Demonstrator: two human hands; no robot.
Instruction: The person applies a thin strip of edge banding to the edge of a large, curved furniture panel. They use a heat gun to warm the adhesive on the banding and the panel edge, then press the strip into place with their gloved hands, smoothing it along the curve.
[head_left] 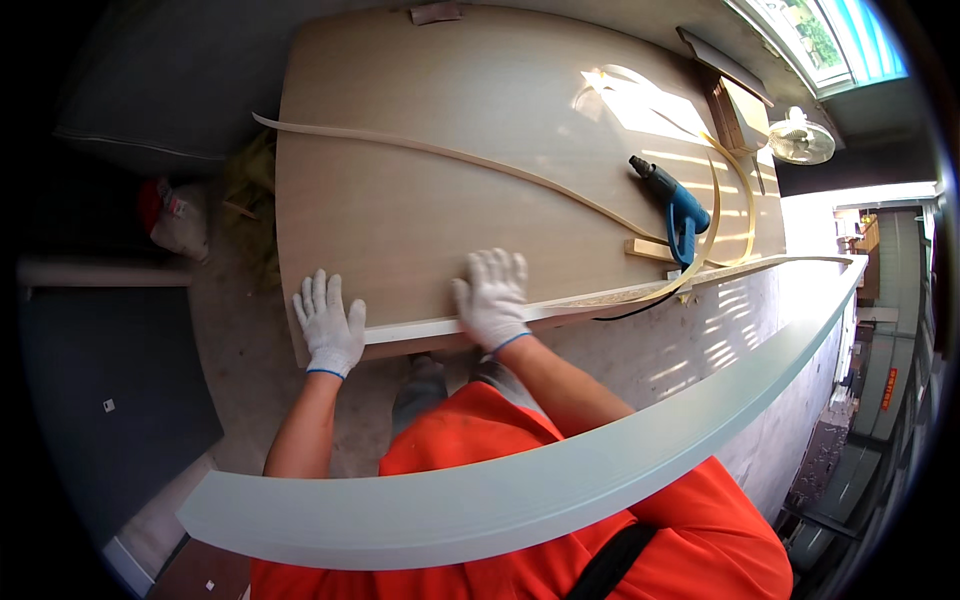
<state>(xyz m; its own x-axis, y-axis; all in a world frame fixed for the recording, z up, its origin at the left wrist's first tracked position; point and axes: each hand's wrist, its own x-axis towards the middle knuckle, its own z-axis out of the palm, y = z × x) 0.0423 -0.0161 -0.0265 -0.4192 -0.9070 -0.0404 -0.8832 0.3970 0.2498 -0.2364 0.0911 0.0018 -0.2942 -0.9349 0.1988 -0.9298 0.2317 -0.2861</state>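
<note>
My left hand (328,322), in a white knit glove with a blue cuff, lies flat with spread fingers at the near left corner of a large light-brown board (400,220). To its right, my gloved right hand (493,297) rests on the board's near edge, fingers stretched out and thumb apart. A white strip (410,329) runs along that edge between both hands and goes on beyond the right one. Neither hand is closed around anything. A long pale grey-green panel (480,500) spans the foreground above my forearms, hiding part of the right one.
A blue heat gun (684,210) lies on the board beside a small wooden block (648,250). One long thin strip (450,153) crosses the board; looped strips (745,200) lie at right. A wooden box (740,115) and a fan (800,140) stand at the far right.
</note>
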